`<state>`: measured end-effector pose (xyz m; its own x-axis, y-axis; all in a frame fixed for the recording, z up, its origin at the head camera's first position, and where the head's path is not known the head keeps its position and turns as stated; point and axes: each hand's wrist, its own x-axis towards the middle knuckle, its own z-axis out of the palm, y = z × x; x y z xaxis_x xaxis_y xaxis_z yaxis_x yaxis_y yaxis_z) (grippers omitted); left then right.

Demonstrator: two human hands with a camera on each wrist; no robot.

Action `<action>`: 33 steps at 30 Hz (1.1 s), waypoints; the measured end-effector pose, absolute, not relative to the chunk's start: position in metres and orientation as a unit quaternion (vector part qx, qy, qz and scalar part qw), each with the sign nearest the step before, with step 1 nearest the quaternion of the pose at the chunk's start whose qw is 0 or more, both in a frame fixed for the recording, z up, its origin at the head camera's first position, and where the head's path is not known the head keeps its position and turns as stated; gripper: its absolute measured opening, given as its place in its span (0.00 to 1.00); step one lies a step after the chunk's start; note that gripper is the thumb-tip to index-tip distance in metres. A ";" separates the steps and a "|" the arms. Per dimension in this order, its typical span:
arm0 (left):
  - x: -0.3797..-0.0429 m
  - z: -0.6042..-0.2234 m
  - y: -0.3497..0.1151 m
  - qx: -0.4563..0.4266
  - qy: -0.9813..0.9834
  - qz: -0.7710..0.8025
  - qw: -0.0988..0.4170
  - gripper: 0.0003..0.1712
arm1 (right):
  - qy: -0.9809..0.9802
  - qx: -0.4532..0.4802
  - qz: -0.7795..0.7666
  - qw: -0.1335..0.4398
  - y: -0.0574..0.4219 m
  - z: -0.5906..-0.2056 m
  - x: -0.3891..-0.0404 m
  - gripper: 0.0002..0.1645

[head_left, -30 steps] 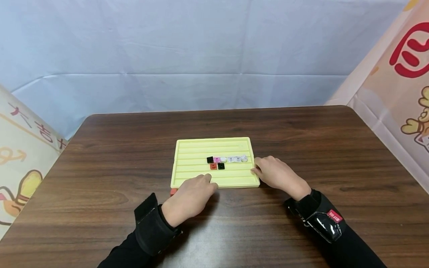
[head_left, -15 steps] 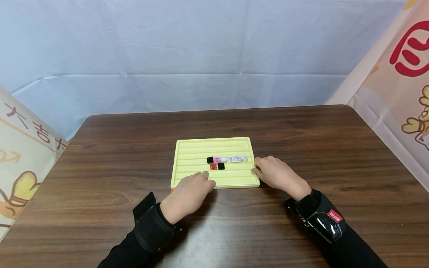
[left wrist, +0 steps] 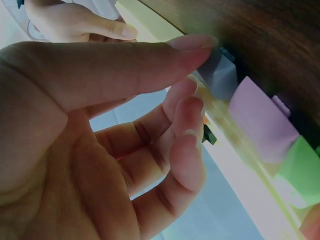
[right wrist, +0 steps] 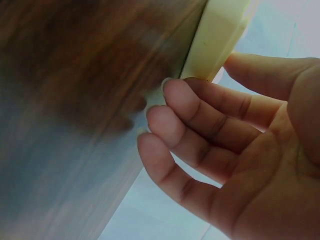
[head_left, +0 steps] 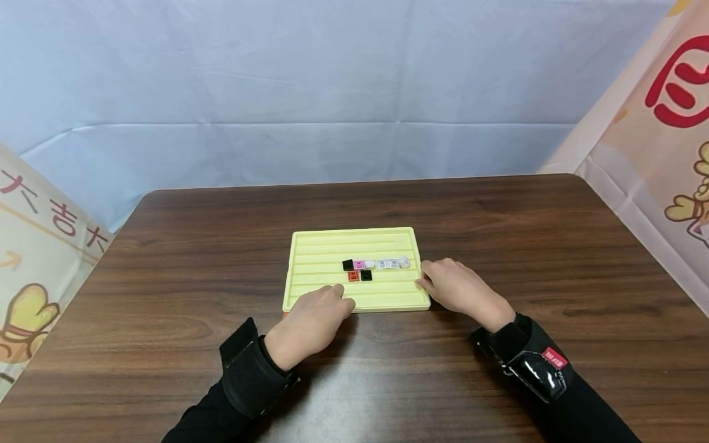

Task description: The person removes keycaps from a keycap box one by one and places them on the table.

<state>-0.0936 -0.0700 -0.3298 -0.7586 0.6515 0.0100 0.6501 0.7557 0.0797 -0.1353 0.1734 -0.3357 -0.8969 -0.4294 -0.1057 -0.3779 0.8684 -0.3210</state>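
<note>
A pale yellow ridged tray (head_left: 316, 246) lies on the table. Small black, pink and white pieces form a row on it; a red piece (head_left: 353, 276) and a black piece (head_left: 366, 275) sit just below. My right hand (head_left: 456, 286) grips the tray's right edge between thumb and fingers. At the front edge, my left hand (head_left: 312, 323) pinches a blue-grey plastic piece (left wrist: 220, 77) with its thumb and a curled fingertip. A pink piece (left wrist: 262, 120) and a green piece (left wrist: 302, 172) stand beside it along that edge, hidden by the left hand in the head view.
The dark wooden table (head_left: 194, 258) extends around the tray. A pale blue cloth (head_left: 332, 92) hangs behind its far edge, and printed cloths (head_left: 33, 277) hang at both sides. A reddish piece (head_left: 285, 314) barely shows at the tray's front left corner.
Over the past second the left hand has shifted slightly left along the front edge, covering more of the reddish corner piece. The right hand and the tray stay almost unmoved.
</note>
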 end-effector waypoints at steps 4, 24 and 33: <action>-0.093 -0.329 -0.070 0.346 0.937 0.039 0.013 0.11 | 0.962 -0.208 -0.151 0.089 0.174 -0.335 -0.135 0.07; -0.092 -0.312 -0.081 0.336 0.938 0.064 0.053 0.16 | 0.963 -0.210 -0.147 0.088 0.173 -0.336 -0.135 0.06; -0.094 -0.317 -0.078 0.338 0.936 0.072 0.066 0.12 | 0.962 -0.209 -0.150 0.091 0.174 -0.335 -0.135 0.06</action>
